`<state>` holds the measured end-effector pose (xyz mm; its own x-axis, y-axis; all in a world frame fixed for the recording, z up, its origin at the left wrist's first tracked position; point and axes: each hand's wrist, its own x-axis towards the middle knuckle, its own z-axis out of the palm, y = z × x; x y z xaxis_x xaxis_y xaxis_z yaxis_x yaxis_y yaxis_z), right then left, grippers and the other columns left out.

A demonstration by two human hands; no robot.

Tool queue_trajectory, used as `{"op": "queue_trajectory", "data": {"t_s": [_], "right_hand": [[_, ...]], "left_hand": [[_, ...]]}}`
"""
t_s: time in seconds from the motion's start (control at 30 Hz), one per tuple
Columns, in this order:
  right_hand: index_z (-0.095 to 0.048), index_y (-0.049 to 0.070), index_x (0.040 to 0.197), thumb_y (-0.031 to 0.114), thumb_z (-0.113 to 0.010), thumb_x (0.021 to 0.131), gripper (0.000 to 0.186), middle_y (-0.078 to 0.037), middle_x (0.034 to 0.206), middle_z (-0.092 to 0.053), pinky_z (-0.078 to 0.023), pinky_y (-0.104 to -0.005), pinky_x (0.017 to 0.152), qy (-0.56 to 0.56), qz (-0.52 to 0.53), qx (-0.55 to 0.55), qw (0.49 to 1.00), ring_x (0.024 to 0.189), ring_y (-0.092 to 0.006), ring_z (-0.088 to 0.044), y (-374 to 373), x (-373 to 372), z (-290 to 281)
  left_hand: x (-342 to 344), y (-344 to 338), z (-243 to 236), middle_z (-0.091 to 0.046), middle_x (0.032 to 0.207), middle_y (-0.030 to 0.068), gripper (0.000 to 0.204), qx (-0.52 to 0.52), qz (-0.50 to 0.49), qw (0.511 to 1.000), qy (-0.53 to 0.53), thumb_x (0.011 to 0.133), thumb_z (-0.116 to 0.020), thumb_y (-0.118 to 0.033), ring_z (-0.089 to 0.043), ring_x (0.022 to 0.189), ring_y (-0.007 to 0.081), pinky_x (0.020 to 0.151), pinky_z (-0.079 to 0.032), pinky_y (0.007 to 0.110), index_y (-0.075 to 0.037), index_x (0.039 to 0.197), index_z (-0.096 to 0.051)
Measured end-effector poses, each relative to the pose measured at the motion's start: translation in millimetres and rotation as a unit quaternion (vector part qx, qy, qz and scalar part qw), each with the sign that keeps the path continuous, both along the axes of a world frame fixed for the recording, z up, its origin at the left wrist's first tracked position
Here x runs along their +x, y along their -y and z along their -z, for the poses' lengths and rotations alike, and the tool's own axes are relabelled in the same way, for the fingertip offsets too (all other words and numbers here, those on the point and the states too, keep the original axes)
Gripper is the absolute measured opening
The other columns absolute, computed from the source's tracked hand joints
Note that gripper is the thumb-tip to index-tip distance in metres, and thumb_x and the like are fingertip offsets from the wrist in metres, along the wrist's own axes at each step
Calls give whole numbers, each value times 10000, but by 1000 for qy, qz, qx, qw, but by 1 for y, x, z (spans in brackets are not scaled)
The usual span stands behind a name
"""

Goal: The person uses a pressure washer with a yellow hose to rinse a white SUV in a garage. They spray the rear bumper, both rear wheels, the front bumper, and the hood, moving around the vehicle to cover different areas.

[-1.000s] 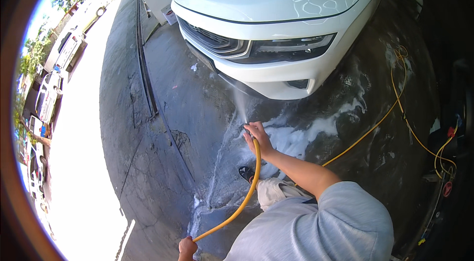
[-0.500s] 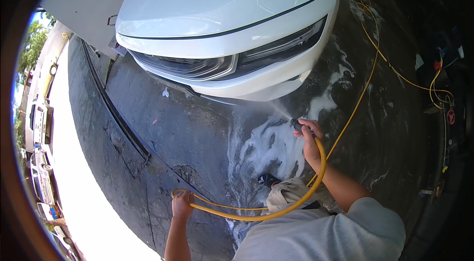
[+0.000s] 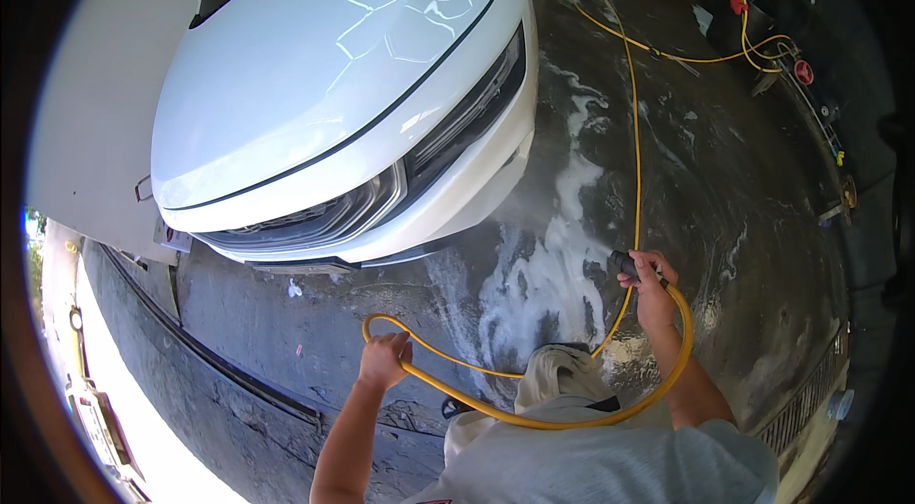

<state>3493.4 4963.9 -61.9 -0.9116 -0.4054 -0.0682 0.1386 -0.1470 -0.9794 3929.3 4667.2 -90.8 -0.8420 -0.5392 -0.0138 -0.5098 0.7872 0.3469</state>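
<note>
My right hand (image 3: 656, 277) grips the dark spray nozzle (image 3: 624, 265) at the end of a yellow hose (image 3: 637, 142). A fine spray leaves the nozzle toward the left, over foam on the wet floor. My left hand (image 3: 385, 358) is closed around the same hose, which loops past my body between both hands. Ahead of me stands a white car (image 3: 286, 113), its headlight (image 3: 467, 113) and grille (image 3: 305, 223) facing my side. The nozzle is apart from the car's bumper.
White foam (image 3: 553, 266) streaks the dark concrete floor. The hose trails to the far right, near a red round valve handle (image 3: 803, 72). A floor grate (image 3: 805, 385) lies at the right, and a dark channel (image 3: 219, 356) runs along the left, beside a sunlit strip.
My view has turned to the right, so the car sits further left. The nozzle has moved right, away from the bumper, still spraying. Both hands keep their hold on the hose.
</note>
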Motion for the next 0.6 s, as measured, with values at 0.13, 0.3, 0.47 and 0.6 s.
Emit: {"op": "queue_trajectory", "data": {"t_s": [0.13,0.3,0.47,0.6], "right_hand": [[-733,0,1104,203,-692,1044,217,-92,1011,-716,-588,-316,675,23,49,-15,998,757,-207,-734,4,79,-8],[-711,-8,1142,180,-657,1047,218,-130,1009,-740,-588,-312,675,34,140,0,990,749,-213,-729,5,218,-29],[-697,-24,1129,174,-640,1052,220,-123,1004,-726,-591,-302,654,-50,153,48,986,729,-194,-714,10,315,-58],[-699,-31,1128,170,-653,1044,223,-127,993,-715,-584,-290,645,-44,228,39,972,721,-192,-711,17,363,-65]], "left_hand": [[45,40,23,-688,766,147,112,29,28,999,-13,909,-686,-169,-695,703,398,687,-564,522,-69,960,-684],[109,99,31,-694,783,154,113,82,127,988,-20,930,-660,-189,-705,749,402,713,-566,547,-77,946,-661],[134,160,35,-712,803,134,80,105,182,976,57,856,-695,-160,-716,795,392,715,-568,532,-109,898,-651],[124,207,32,-724,832,135,129,135,198,967,89,801,-722,-139,-723,833,392,729,-568,530,-113,910,-656]]}}
